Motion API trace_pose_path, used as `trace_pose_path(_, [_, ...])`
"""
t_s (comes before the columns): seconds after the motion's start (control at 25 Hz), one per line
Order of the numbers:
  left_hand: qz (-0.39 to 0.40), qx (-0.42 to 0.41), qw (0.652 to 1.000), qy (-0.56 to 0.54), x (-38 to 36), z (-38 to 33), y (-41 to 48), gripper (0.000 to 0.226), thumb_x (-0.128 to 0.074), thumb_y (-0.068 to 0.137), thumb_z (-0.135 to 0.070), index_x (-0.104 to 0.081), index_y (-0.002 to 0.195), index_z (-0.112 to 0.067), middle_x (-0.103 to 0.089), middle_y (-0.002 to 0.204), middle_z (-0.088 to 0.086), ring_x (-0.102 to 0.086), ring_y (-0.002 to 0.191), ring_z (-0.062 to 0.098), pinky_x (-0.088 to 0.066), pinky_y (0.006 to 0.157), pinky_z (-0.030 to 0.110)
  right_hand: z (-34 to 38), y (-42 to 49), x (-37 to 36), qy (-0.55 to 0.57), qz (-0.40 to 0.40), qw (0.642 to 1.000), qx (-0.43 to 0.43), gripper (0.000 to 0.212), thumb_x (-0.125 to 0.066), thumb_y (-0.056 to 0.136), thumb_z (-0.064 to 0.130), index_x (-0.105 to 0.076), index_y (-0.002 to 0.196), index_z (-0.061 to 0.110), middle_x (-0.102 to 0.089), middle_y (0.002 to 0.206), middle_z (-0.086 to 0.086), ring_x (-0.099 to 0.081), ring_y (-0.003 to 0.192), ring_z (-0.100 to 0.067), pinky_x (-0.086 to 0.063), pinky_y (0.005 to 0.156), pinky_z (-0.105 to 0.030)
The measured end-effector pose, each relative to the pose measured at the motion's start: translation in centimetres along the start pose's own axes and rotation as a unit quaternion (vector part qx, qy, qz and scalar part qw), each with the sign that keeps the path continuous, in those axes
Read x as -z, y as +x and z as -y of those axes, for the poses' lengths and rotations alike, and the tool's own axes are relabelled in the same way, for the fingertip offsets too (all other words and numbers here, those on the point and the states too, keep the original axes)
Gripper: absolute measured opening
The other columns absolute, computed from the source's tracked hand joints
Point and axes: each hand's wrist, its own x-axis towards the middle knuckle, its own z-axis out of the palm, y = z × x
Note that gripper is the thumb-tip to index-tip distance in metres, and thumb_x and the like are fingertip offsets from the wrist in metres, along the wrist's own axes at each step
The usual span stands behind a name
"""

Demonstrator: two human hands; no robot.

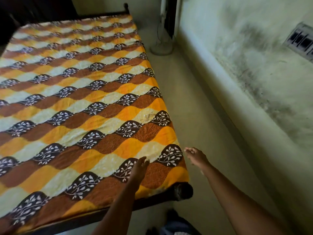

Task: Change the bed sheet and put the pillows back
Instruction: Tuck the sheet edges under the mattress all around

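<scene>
Bed sheet (76,99) lies spread flat — left hand (139,167), fingers straight, and right hand (196,156), loosely curled, near its corner, both grips released; smoothing outward before tucking seems best.

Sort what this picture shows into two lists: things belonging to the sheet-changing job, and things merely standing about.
Belongs to the job: patterned sheet, bed frame, left hand, right hand. No pillows in view.

Just standing about: white pedestal base, wall switch panel, dark bundle on the floor.
</scene>
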Motion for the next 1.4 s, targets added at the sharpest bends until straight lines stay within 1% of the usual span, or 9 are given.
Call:
trace_pose_path(0.12, [-0.016, -0.002, 1.000, 0.019, -0.8, -1.1, -2.4, 0.040, -0.041, 0.099, -0.020, -0.043, 0.137, -0.007, -0.043, 0.141, 0.014, -0.045, 0.126, 0.027, -0.039, 0.085, 0.026, -0.4, -1.0, 1.1, 0.060, 0.000, 0.998, -0.001, 0.036, -0.046, 0.097, 0.031, -0.055, 0.126, 0.012, -0.058, 0.127, -0.009, -0.056, 0.111, -0.024, -0.050, 0.083, -0.034])
trace_pose_path(0.24, [-0.035, -0.007, 0.999, -0.023, -2.3, -2.0, -3.0, 0.040, -0.040, 0.099, -0.022, -0.043, 0.136, -0.006, -0.042, 0.142, 0.016, -0.045, 0.126, 0.029, -0.041, 0.093, 0.035, -1.2, -0.5, 2.8, 0.107, 0.010, 0.994, 0.000, 0.036, -0.047, 0.097, 0.029, -0.054, 0.127, 0.010, -0.059, 0.125, -0.009, -0.056, 0.099, -0.019, -0.047, 0.068, -0.026])
trace_pose_path(0.52, [-0.088, 0.040, 0.978, -0.185, -10.1, -4.7, -4.0, 0.045, -0.040, 0.099, -0.021, -0.033, 0.142, -0.011, -0.031, 0.149, 0.012, -0.030, 0.138, 0.029, -0.027, 0.112, 0.041, -3.1, 4.5, 10.0, 0.064, 0.086, 0.993, 0.055, 0.040, -0.048, 0.096, 0.035, -0.054, 0.128, 0.012, -0.057, 0.129, -0.007, -0.056, 0.114, -0.023, -0.048, 0.093, -0.036])
trace_pose_path(0.64, [-0.131, 0.012, 0.971, -0.199, -14.6, -7.9, -4.0, 0.040, -0.035, 0.100, -0.018, -0.038, 0.139, -0.006, -0.040, 0.142, 0.014, -0.043, 0.126, 0.028, -0.040, 0.096, 0.038, -3.2, 6.9, 13.6, 0.083, 0.091, 0.990, 0.066, 0.035, -0.050, 0.094, 0.035, -0.058, 0.122, 0.016, -0.059, 0.127, -0.005, -0.056, 0.114, -0.022, -0.048, 0.093, -0.036])
trace_pose_path(0.76, [-0.151, 0.024, 0.968, -0.198, -16.8, -10.6, -2.1, 0.040, -0.037, 0.100, -0.022, -0.040, 0.137, -0.008, -0.045, 0.135, 0.011, -0.052, 0.110, 0.023, -0.047, 0.074, 0.027, -2.6, 9.4, 15.7, 0.113, 0.097, 0.987, 0.058, 0.035, -0.051, 0.094, 0.034, -0.058, 0.122, 0.015, -0.060, 0.125, -0.007, -0.057, 0.112, -0.023, -0.049, 0.080, -0.031])
trace_pose_path(0.92, [-0.181, 0.012, 0.966, -0.183, -16.6, -14.8, 3.6, 0.041, -0.038, 0.099, -0.017, -0.039, 0.137, -0.002, -0.039, 0.143, 0.021, -0.040, 0.130, 0.035, -0.037, 0.101, 0.041, 0.5, 14.8, 17.2, 0.154, 0.109, 0.981, 0.050, 0.038, -0.050, 0.095, 0.034, -0.054, 0.126, 0.013, -0.060, 0.125, -0.008, -0.059, 0.105, -0.022, -0.044, 0.061, -0.022])
trace_pose_path(1.08, [-0.190, 0.003, 0.959, -0.212, -14.6, -20.6, 11.5, 0.035, -0.038, 0.100, -0.021, -0.046, 0.131, -0.007, -0.048, 0.135, 0.020, -0.050, 0.115, 0.035, -0.042, 0.092, 0.043, 6.2, 21.9, 17.7, 0.158, 0.113, 0.979, 0.065, 0.039, -0.048, 0.096, 0.033, -0.053, 0.128, 0.011, -0.059, 0.124, -0.007, -0.057, 0.101, -0.018, -0.047, 0.075, -0.028])
trace_pose_path(1.28, [-0.204, -0.008, 0.961, -0.189, -10.0, -29.4, 23.6, 0.041, -0.038, 0.100, -0.023, -0.040, 0.137, -0.005, -0.042, 0.142, 0.014, -0.041, 0.129, 0.029, -0.036, 0.095, 0.029, 16.8, 32.5, 18.7, 0.118, 0.111, 0.981, 0.106, 0.040, -0.048, 0.096, 0.035, -0.055, 0.127, 0.011, -0.058, 0.128, -0.009, -0.056, 0.114, -0.023, -0.048, 0.095, -0.040])
trace_pose_path(1.4, [-0.181, -0.005, 0.961, -0.208, -7.3, -34.3, 30.0, 0.047, -0.042, 0.098, -0.031, -0.033, 0.142, -0.016, -0.037, 0.147, 0.010, -0.038, 0.132, 0.028, -0.037, 0.103, 0.039, 23.2, 38.7, 19.9, 0.092, 0.102, 0.980, 0.146, 0.040, -0.045, 0.097, 0.035, -0.055, 0.127, 0.011, -0.058, 0.128, -0.010, -0.056, 0.115, -0.024, -0.046, 0.097, -0.042])
